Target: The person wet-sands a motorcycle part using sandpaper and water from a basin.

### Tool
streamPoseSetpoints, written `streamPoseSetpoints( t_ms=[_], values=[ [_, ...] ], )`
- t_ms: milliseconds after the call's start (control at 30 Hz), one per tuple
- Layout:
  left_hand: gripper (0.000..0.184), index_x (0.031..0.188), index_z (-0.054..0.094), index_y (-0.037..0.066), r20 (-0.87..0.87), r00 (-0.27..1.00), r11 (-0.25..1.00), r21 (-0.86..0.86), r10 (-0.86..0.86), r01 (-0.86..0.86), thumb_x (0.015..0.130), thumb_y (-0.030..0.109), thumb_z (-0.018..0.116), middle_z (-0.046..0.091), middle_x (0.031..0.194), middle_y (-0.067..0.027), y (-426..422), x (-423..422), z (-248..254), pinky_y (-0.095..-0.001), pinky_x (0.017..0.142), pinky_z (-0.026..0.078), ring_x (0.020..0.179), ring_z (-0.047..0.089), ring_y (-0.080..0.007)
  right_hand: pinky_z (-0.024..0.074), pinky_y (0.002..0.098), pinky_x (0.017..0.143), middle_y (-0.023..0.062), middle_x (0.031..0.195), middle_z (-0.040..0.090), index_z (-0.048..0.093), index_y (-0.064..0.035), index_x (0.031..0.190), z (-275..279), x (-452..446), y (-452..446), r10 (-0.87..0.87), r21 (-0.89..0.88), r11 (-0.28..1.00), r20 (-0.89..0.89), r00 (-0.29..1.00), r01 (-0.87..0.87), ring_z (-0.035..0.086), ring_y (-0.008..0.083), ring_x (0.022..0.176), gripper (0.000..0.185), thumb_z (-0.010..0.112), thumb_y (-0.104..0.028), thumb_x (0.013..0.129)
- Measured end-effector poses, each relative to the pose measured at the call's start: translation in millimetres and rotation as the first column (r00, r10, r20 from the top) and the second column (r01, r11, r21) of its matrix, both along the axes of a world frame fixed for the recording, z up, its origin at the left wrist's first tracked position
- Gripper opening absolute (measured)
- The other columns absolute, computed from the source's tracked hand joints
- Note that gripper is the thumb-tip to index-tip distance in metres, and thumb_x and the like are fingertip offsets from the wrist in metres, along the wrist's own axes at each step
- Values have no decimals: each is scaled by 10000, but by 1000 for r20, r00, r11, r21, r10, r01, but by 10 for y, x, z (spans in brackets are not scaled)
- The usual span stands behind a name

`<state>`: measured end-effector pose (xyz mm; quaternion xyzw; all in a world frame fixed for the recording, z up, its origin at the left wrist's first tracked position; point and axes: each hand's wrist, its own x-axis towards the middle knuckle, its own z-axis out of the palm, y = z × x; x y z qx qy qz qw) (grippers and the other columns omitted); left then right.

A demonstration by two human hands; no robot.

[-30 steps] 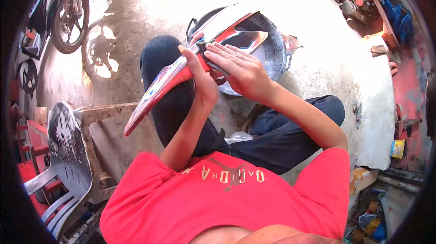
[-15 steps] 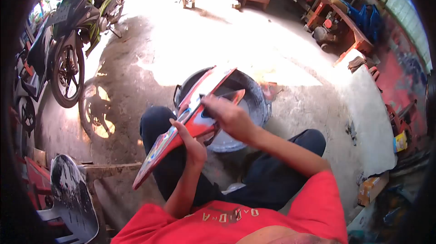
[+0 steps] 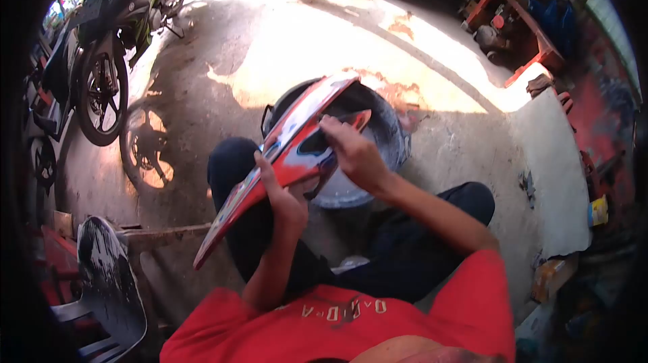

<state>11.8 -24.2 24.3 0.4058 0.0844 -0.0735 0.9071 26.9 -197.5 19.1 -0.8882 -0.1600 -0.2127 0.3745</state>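
Red and white, the long panel is held aslant, its near end pointing to the left and its far end over the round basin on the floor. Its left hand's side is firm: the grip of the left hand is clamped on the panel's lower edge. The right hand, a little farther, rests bent fingers upon the panel; whether its grip closes on something, I cannot tell. One motorcycle stands far left, and a chair near left.
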Motion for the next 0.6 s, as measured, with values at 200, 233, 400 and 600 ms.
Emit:
streamPoseSetpoints(
  t_ms=[200, 233, 400, 600],
  values=[
    [604, 1489, 441, 112, 28, 999, 996, -85, 21, -18, 1062, 525, 335, 581, 1397, -153, -15, 18, 10, -491, 855, 599, 1212, 628, -305, 471, 467, 1122, 213, 1403, 611, 577, 15, 1373, 66, -105, 59, 141, -163, 979, 103, 985, -123, 587, 333, 1324, 513, 561, 28, 861],
    [603, 1480, 447, 102, 51, 998, 999, 11, -33, 33, 1061, 517, 323, 586, 1389, -151, 34, -11, 58, -487, 844, 604, 1196, 637, -311, 464, 469, 1135, 203, 1424, 601, 572, 7, 1386, -42, -72, -11, 74, -129, 989, 46, 996, -67, 577, 318, 1342, 529, 556, 34, 858],
    [583, 1472, 451, 103, 161, 987, 999, -33, -4, 9, 1050, 497, 371, 593, 1373, -147, 8, 44, -17, -497, 852, 608, 1168, 654, -312, 518, 452, 1042, 229, 1308, 660, 617, 20, 1338, 104, -294, 255, 181, -92, 981, 149, 972, -169, 625, 372, 1254, 448, 539, 88, 902],
    [559, 1469, 450, 100, 162, 985, 994, -97, 64, -49, 1055, 465, 363, 601, 1354, -152, -11, 99, -64, -487, 802, 627, 1142, 672, -313, 490, 432, 1087, 262, 1324, 634, 606, 53, 1312, 184, -400, 397, 231, -150, 967, 158, 960, -207, 619, 381, 1257, 357, 548, 46, 960]
  ],
)
